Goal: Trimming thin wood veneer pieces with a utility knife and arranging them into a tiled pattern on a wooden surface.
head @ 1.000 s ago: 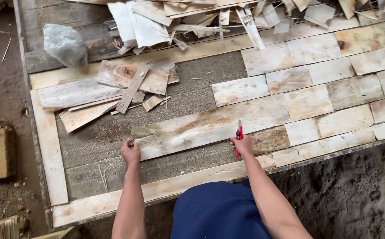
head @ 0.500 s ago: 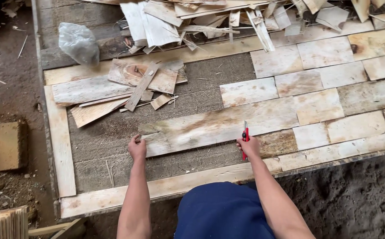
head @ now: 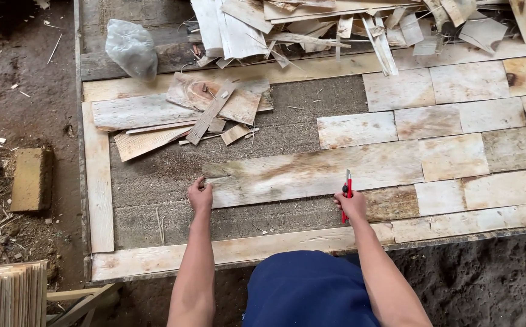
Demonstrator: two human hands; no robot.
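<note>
On the grey board bed, the long pale weathered wooden plank (head: pixel 311 175) lies crosswise, the left hand (head: pixel 200 197) at nine o'clock pinching its end, the right hand (head: pixel 352 206) at five o'clock, fingers clenched around a red-handled utility knife (head: pixel 347 192).

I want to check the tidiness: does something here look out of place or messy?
Yes. Loose wood scraps lie crisscrossed on the bare board, unlike the flat tiled pieces. The left hand holds the long plank; the right hand holds a red cutter.
</note>
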